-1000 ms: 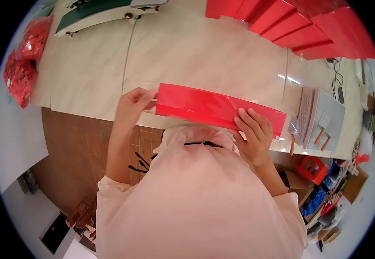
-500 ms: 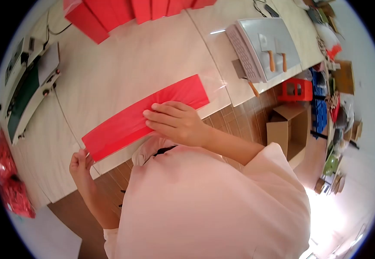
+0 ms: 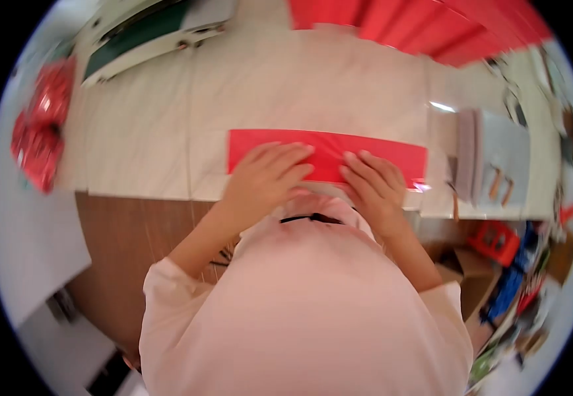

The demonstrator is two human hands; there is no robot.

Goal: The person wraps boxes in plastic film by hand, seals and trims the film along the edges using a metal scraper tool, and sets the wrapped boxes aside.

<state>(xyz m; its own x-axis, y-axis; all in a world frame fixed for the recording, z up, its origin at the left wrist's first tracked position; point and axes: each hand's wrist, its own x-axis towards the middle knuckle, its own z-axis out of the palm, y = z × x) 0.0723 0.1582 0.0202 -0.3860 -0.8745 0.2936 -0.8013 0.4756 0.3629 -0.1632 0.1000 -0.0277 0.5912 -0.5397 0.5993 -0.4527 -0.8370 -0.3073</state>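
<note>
A long flat red strip (image 3: 329, 155), smooth and slightly glossy, lies lengthwise along the table's front edge, close to my body. My left hand (image 3: 268, 173) rests on its left half, palm down, with the fingers stretched over the surface. On its right half lies my right hand (image 3: 375, 185), the fingers also extended and slightly apart. Neither hand is wrapped around the strip. Slight creases show in the red surface between the hands.
Several red pieces (image 3: 425, 30) stand along the table's far side. A machine with a green belt (image 3: 138, 39) is at the far left. To the right sits a grey box (image 3: 504, 148) with wooden-handled tools (image 3: 495, 185). Shiny red packages (image 3: 39, 142) lie left.
My left hand has moved from the strip's left corner onto its top. My right hand has shifted toward the strip's right end. The view has turned, so the strip now appears nearly level.
</note>
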